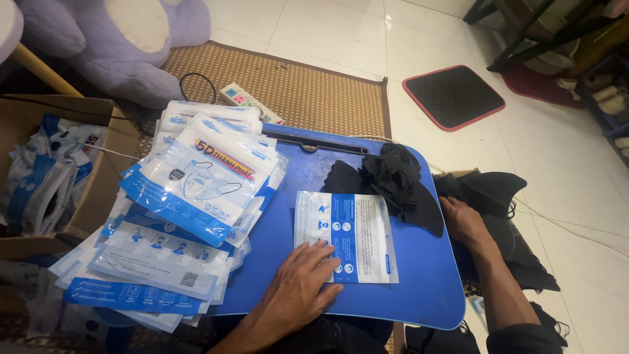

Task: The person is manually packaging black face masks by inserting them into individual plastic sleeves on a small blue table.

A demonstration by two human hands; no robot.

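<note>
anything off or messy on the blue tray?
The stack of pouches on the blue tray's left side is fanned out, overhanging its edge. Black masks lie in a loose heap. The left hand presses one pouch flat.

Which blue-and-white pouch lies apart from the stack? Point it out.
The single flat pouch at the blue tray's middle, under the left hand. All others sit heaped in the stack at left.
</note>
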